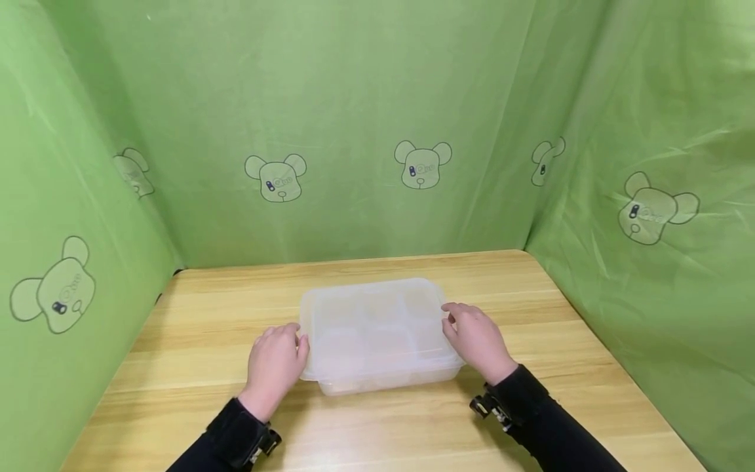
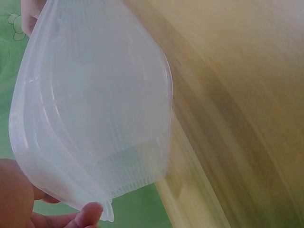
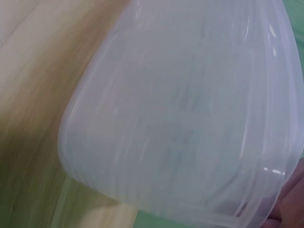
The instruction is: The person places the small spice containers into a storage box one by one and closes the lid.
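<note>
A translucent plastic food container (image 1: 389,380) is low over the wooden table, its pale lid (image 1: 377,328) on top. Faint outlines of several compartments show through the lid. At the left short side, my left hand (image 1: 274,360) grips the rim; in the left wrist view its thumb and fingers (image 2: 90,214) are bent about the edge. My right hand (image 1: 479,339) holds the opposite short side, its fingers at the lid's edge. In the right wrist view the container wall (image 3: 161,109) hides most of that hand, and only part of the fingers (image 3: 290,204) shows.
The wooden table (image 1: 200,328) extends around the container. Green cloth (image 1: 354,98) printed with bear heads hangs behind the table and along both sides. Each wrist, in a black sleeve, carries a strapped-on camera mount (image 1: 492,406).
</note>
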A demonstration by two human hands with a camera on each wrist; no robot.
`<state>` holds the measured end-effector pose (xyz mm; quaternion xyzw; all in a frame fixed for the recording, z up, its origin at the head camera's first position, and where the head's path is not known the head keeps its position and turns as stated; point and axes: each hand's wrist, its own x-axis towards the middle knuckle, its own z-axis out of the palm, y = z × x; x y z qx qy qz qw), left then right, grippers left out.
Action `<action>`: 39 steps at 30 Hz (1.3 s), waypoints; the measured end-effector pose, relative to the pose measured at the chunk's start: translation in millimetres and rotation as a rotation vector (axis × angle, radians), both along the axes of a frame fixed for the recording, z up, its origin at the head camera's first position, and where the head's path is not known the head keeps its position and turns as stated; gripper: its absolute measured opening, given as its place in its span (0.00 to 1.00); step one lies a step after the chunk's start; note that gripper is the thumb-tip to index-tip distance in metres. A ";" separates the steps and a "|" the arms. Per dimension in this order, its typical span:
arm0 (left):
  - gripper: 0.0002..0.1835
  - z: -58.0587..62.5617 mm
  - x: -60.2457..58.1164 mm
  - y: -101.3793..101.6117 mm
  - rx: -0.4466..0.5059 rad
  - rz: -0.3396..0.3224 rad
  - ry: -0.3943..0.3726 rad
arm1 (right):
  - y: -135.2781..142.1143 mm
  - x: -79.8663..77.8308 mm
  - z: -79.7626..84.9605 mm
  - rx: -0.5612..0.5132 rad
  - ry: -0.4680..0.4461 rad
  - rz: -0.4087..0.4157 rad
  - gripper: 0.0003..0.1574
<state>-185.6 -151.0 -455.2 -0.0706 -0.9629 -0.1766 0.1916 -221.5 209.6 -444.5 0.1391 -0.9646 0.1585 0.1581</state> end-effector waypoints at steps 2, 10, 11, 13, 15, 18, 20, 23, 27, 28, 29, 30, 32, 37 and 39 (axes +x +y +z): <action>0.16 -0.9 0.1 0.2 -0.001 -0.001 0.022 | -0.7 0.0 0.0 0.001 0.000 -0.001 0.17; 0.13 -2.6 0.1 2.5 0.028 -0.010 0.076 | -1.3 -1.9 -1.3 -0.016 0.036 -0.008 0.16; 0.13 -2.6 0.1 2.6 0.032 -0.009 0.078 | -1.2 -1.9 -1.3 -0.020 0.041 -0.007 0.16; 0.12 -2.1 -0.3 3.3 0.036 -0.006 0.081 | -0.8 -1.9 -1.4 -0.029 0.045 -0.009 0.16; 0.12 -1.1 -1.0 4.2 0.039 -0.003 0.083 | 0.0 -1.9 -1.0 -0.036 0.043 -0.012 0.17; 0.12 0.6 -1.8 6.1 0.039 -0.002 0.086 | 2.1 -2.2 0.7 -0.049 0.043 -0.017 0.17; 0.13 1.5 -1.9 7.5 0.043 -0.006 0.087 | 3.6 -2.5 2.2 -0.052 0.050 -0.018 0.17; 0.13 3.2 -0.8 9.5 0.051 -0.009 0.090 | 5.4 -2.8 3.9 -0.058 0.053 -0.019 0.17; 0.13 4.4 -0.2 12.8 0.057 -0.012 0.088 | 8.3 -2.2 6.1 -0.061 0.046 -0.023 0.17; 0.13 4.5 -0.3 13.6 0.057 -0.012 0.085 | 8.9 -2.2 6.3 -0.061 0.042 -0.025 0.18; 0.13 4.5 -0.7 14.1 0.059 -0.011 0.081 | 9.5 -2.2 6.5 -0.063 0.039 -0.027 0.18; 0.13 4.8 -0.9 14.8 0.060 -0.013 0.078 | 10.1 -2.2 6.7 -0.062 0.038 -0.029 0.18; 0.13 5.1 -0.9 15.8 0.062 -0.015 0.071 | 11.4 -2.6 6.4 -0.061 0.036 -0.032 0.18; 0.13 6.4 -1.4 17.8 0.063 -0.019 0.078 | 13.3 -3.5 6.8 -0.059 0.043 -0.029 0.17; 0.13 6.9 -1.6 18.3 0.064 -0.018 0.080 | 13.5 -3.4 7.4 -0.059 0.043 -0.028 0.18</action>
